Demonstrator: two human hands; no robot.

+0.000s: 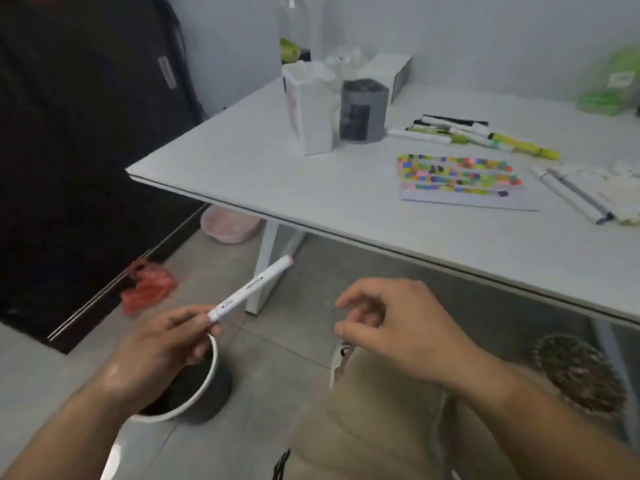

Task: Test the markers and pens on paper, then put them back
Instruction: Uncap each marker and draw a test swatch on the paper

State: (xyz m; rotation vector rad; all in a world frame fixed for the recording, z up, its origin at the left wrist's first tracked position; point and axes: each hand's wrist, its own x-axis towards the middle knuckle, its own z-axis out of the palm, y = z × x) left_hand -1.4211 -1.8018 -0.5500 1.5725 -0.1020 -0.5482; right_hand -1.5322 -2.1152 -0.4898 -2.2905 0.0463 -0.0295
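From the head camera, the person is sitting back from the desk (311, 188), and both hands are low, over the floor and not over the desk. The left hand (162, 344) holds a white marker (251, 289) by one end, pinched between the thumb and fingers, with the pink-tipped end pointing up and away toward the desk. The right hand (391, 327) is near the marker but not touching it; its fingers are loosely curled, and I cannot tell if it holds something small like a cap. Under the left hand on the floor is a dark bin with a white rim (194, 393). Up on the desk lies the paper (464, 199), already covered with rows of little color squares. Behind the paper is a bunch of markers and pens (485, 135), and more white pens (575, 195) lie to the right of it. A gray holder (362, 110) and a white box (311, 109) stand near the back of the desk. I think this is the start of testing one more marker: it is picked up but not on the paper yet. Next, the marker has to be opened, if it is still capped, and brought up to the paper, to a spot with no color yet. Both hands must rise a long way to get there.
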